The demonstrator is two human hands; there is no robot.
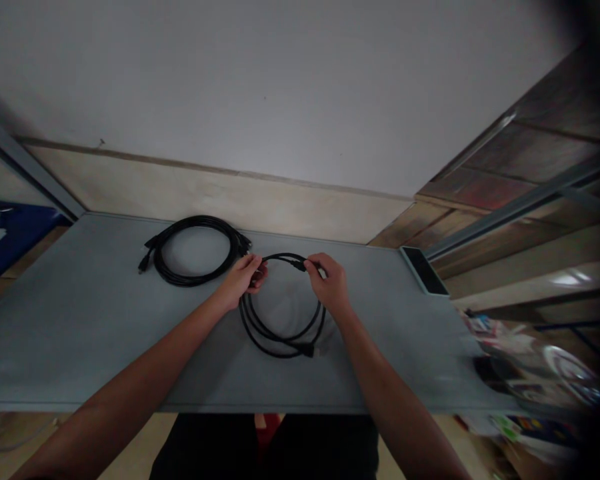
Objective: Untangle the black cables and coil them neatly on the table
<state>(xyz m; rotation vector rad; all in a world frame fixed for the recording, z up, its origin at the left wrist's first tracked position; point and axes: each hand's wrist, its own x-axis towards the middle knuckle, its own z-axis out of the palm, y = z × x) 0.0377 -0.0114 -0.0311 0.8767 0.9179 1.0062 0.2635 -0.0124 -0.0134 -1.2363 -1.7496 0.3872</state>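
Near the middle of the grey table, a loosely looped black cable [273, 338] hangs from or rests below both hands. My left hand [245, 277] pinches the upper left of its loop. My right hand [327, 280] grips the upper right, beside a dark connector [299, 265]. Another connector [306, 349] of this cable lies at the lower right of the loop. To the left, a thicker coil of black cable [169, 270] lies on the table, its right side close to my left hand. Its plug ends stick out at the left and right.
The grey table [105, 333] meets a pale wall [260, 200]. A flat dark device with a light rim [424, 271] lies at the table's right back. Blurred items and a round object [570, 373] stand at the right. A blue surface [25, 230] is at the far left.
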